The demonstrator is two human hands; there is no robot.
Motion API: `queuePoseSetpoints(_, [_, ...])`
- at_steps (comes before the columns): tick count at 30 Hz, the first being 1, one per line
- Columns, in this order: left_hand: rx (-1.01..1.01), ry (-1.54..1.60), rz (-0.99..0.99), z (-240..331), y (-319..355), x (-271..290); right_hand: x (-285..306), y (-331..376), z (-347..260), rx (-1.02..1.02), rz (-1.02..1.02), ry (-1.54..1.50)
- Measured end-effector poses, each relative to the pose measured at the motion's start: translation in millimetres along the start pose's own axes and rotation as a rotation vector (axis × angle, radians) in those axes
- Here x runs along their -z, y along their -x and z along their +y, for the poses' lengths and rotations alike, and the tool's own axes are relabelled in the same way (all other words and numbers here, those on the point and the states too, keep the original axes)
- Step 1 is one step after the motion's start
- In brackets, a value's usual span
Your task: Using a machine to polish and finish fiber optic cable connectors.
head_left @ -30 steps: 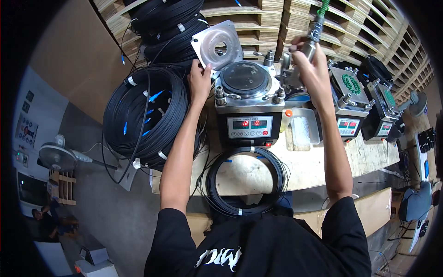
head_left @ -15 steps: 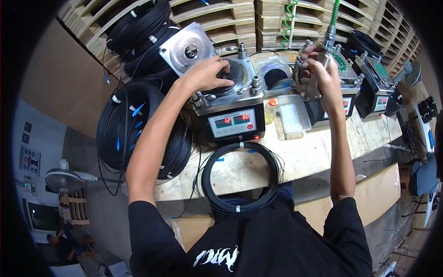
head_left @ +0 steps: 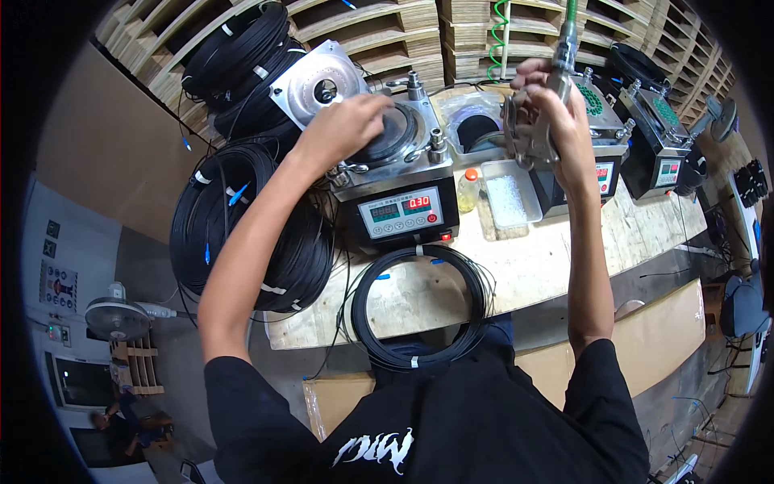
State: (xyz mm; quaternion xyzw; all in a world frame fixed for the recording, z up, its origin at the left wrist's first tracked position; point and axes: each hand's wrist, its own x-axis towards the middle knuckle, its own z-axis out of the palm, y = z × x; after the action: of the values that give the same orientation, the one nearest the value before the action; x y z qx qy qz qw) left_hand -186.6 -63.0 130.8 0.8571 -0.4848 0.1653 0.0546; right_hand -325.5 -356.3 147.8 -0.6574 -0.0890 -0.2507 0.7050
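My right hand [head_left: 556,117] is wrapped round a grey metal air gun [head_left: 542,133], held upright above the machine at the right, with a green hose [head_left: 571,12] rising from its top. My left hand [head_left: 343,129] hovers over the left side of a round dark pad [head_left: 395,133] on top of the near polishing machine [head_left: 403,189]. Its fingers are loosely bent and a little apart, with nothing visible in them. A square metal plate [head_left: 310,68] with a central hole leans behind that hand. The machine's front panel [head_left: 401,214] shows red lit digits.
A coil of black cable [head_left: 363,319] with blue connectors lies at the table's front edge. Larger cable coils [head_left: 197,250] are stacked at left. An orange-capped bottle [head_left: 468,189] and a clear tray of white bits [head_left: 509,202] stand mid-table. Another machine [head_left: 661,141] stands at right.
My left hand has drawn back leftward off the pad. The air gun in my right hand has shifted slightly left and tilted. The machine's lit digits have changed.
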Motion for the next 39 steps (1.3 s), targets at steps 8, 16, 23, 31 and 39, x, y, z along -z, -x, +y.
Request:
queuePoseSetpoints(8, [0.551, 0.330, 0.628, -20, 50, -11, -99, -49, 1, 0.199, -0.139, 0.113])
queuePoseSetpoints(16, [0.639, 0.314, 0.682, 11, 47, -16, -165, -47, 19, 0.292, -0.122, 0.053])
queuePoseSetpoints(23, [0.552, 0.279, 0.774, 6, 55, -29, -119, -51, 3, 0.207, -0.192, 0.239])
queuePoseSetpoints(31, [0.610, 0.325, 0.751, 12, 55, -23, -130, -62, 29, 0.158, -0.264, 0.232])
queuePoseSetpoints(39, [0.492, 0.279, 0.819, 10, 54, -27, -119, -29, 9, 0.230, -0.149, 0.135])
